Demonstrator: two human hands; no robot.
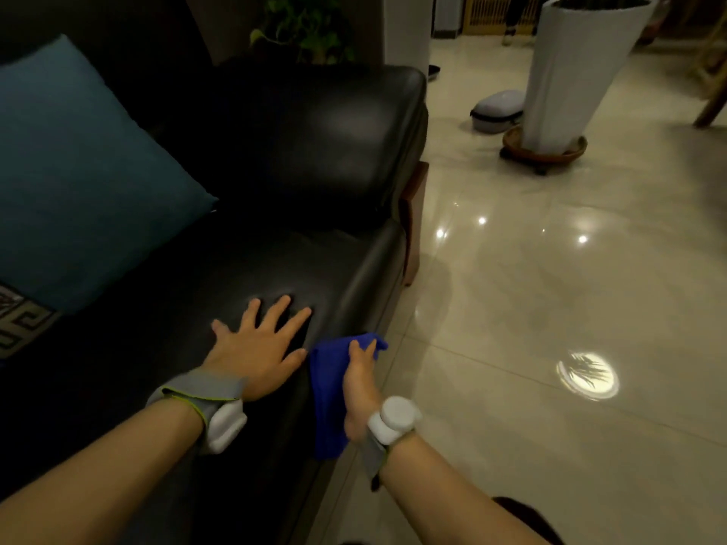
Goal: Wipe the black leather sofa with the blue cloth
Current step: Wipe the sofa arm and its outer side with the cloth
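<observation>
The black leather sofa (283,159) fills the left and middle of the head view, its seat running toward me. My left hand (257,348) lies flat on the seat near its front edge, fingers spread. Just to its right, my right hand (360,387) presses the blue cloth (328,403) against the sofa's front face, fingers and thumb over the cloth's top. The cloth hangs down the front edge below my palm. Both wrists wear grey straps with white devices.
A teal cushion (78,175) leans on the backrest at the left. Glossy tiled floor (550,308) spreads to the right. A tall white planter (570,72) on a wheeled base and a grey case (497,108) stand at the far right. A leafy plant (303,25) is behind the sofa.
</observation>
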